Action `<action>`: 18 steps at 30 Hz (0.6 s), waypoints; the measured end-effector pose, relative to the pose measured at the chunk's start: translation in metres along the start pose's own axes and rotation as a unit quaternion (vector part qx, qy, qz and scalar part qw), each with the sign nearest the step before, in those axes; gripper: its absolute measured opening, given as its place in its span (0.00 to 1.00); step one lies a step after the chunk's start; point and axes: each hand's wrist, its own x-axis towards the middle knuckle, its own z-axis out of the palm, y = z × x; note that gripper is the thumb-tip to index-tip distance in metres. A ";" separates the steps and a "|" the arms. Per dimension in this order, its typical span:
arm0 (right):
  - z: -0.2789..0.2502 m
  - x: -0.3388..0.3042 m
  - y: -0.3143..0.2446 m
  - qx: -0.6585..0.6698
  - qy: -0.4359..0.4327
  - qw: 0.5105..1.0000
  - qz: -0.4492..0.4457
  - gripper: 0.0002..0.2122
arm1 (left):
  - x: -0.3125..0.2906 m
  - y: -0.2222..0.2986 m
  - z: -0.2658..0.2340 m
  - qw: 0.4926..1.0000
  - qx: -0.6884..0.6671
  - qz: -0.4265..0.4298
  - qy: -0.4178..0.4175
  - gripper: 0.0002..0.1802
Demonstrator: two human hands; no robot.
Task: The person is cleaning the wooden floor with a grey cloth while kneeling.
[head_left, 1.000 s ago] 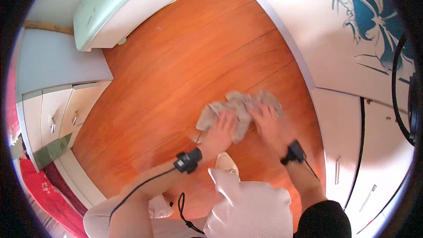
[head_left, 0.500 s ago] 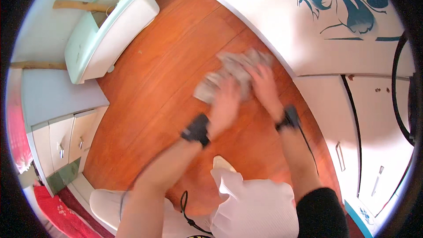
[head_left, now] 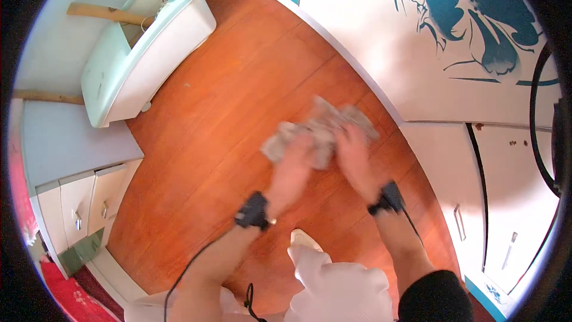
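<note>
Rests left hand (head_left: 298, 152) and right hand (head_left: 353, 146) apart, palm-down with fingers seemingly spread, on the crumpled grey cloth (head_left: 323, 136) on the wooden floor (head_left: 238, 83), probably to press both halves evenly, though too blurred to tell any pinching.

The cloth (head_left: 322, 135) looks matt and creased, the wood-look floor (head_left: 244, 77) beneath it smooth and faintly glossy. Left of the cloth, the tub (head_left: 162, 53) seems smooth plastic; right of the cloth, the cabinet (head_left: 444, 164) looks glossy, its handle (head_left: 459, 223) metallic.
</note>
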 end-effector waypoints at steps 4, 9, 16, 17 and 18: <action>0.088 0.107 -0.103 -0.047 0.031 0.940 -0.336 0.08 | -0.002 -0.021 -0.132 0.928 0.324 0.005 0.184 0.27; 0.157 0.200 -0.195 -0.036 -0.027 0.927 -0.372 0.10 | 0.023 -0.062 -0.195 0.854 0.441 0.021 0.274 0.34; 0.137 0.300 -0.169 -0.070 0.060 0.956 -0.278 0.15 | 0.129 -0.036 -0.195 0.898 0.360 0.057 0.246 0.35; 0.132 0.307 -0.166 -0.067 0.059 0.956 -0.279 0.15 | 0.139 -0.031 -0.195 0.909 0.347 0.064 0.221 0.36; 0.127 0.313 -0.161 -0.075 0.049 0.957 -0.277 0.15 | 0.146 -0.028 -0.192 0.920 0.331 0.072 0.196 0.37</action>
